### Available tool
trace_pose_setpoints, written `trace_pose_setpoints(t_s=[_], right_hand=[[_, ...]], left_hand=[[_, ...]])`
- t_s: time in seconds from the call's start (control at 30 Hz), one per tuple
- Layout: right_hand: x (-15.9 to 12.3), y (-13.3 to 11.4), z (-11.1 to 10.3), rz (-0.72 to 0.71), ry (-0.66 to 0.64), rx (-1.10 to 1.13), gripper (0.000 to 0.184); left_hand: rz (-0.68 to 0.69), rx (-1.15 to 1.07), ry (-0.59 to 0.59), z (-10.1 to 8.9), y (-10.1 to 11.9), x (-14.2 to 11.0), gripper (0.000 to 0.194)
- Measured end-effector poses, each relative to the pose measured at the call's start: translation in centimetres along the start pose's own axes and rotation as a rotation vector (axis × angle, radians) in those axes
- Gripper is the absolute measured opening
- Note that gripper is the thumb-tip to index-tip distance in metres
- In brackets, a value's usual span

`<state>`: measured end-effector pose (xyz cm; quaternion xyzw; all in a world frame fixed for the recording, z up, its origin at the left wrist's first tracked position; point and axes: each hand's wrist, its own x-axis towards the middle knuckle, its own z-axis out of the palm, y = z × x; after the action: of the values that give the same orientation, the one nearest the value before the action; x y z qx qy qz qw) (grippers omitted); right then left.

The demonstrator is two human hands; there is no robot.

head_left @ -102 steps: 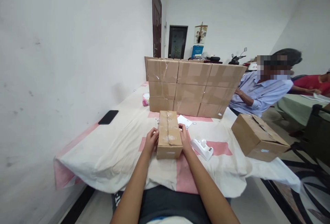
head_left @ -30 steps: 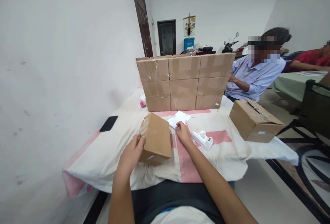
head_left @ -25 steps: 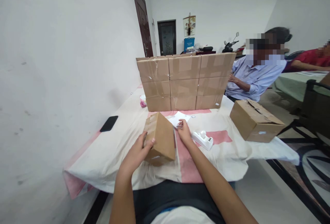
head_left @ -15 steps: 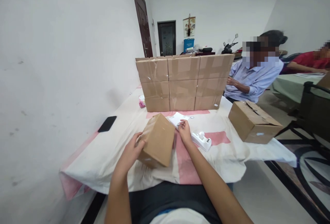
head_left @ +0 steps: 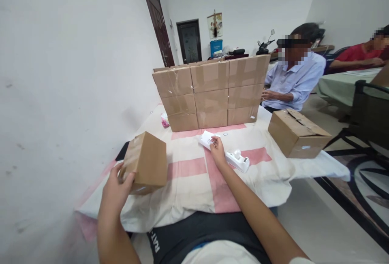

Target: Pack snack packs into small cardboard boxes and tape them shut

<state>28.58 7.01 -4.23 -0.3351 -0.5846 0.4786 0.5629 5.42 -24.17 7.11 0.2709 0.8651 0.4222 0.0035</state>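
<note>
My left hand point(head_left: 119, 179) grips the near left edge of a brown cardboard box point(head_left: 153, 160), thumb on one side and fingers mostly hidden behind it. The box stands on the cloth at the left of the table. Farther right, my right hand point(head_left: 217, 150) has its fingers pinched at the edge of a white paper point(head_left: 206, 135), possibly several sheets or a small bag. A white tape dispenser point(head_left: 238, 160) sits just to the right of my right wrist.
A wall of stacked taped boxes point(head_left: 211, 94) stands across the table's back. Another carton point(head_left: 299, 136) rests at the right edge. A black phone-like slab point(head_left: 122, 150) lies by the wall, partly behind the held box. A person in a blue shirt point(head_left: 299, 79) sits beyond.
My left hand has moved the box leftward, away from the paper, and it now partly covers the black slab. My right hand has stayed at the paper, which looks slightly raised.
</note>
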Motion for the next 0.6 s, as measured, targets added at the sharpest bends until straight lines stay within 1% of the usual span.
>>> trace_pose_setpoints(t_s=[0.07, 0.13, 0.2, 0.3, 0.33, 0.37, 0.4, 0.5, 0.53, 0.6], right_hand=[[-0.1, -0.2, -0.1, 0.002, 0.005, 0.003, 0.037], [-0.1, -0.3, -0.2, 0.004, 0.003, 0.005, 0.036], [-0.1, -0.3, -0.2, -0.002, -0.001, 0.010, 0.033], [0.0, -0.1, -0.1, -0.023, -0.006, 0.021, 0.028], [0.0, -0.1, 0.0, -0.031, -0.009, 0.025, 0.026], [0.1, 0.0, 0.0, -0.038, -0.013, 0.029, 0.026], [0.2, 0.0, 0.0, -0.044, -0.017, 0.034, 0.025], [0.3, 0.1, 0.2, -0.054, -0.026, 0.046, 0.026], [0.4, 0.2, 0.2, -0.055, -0.029, 0.047, 0.026], [0.4, 0.4, 0.2, -0.051, -0.033, 0.039, 0.025]], left_hand=[[0.035, 0.098, -0.045, 0.4, 0.6, -0.1, 0.069], [0.125, 0.109, -0.110, 0.9, 0.9, -0.1, 0.069], [0.276, 0.083, -0.219, 1.3, 1.1, -0.1, 0.069], [0.564, 0.103, -0.402, 1.7, 2.2, -0.5, 0.055], [0.626, 0.152, -0.438, 1.8, 2.7, -0.8, 0.050], [0.652, 0.222, -0.456, 2.0, 3.3, -1.2, 0.048], [0.644, 0.303, -0.458, 2.2, 3.9, -1.6, 0.050], [0.581, 0.516, -0.411, 3.5, 5.4, -2.5, 0.066], [0.594, 0.560, -0.381, 4.2, 5.6, -2.4, 0.069], [0.692, 0.593, -0.322, 5.5, 5.7, -1.7, 0.065]])
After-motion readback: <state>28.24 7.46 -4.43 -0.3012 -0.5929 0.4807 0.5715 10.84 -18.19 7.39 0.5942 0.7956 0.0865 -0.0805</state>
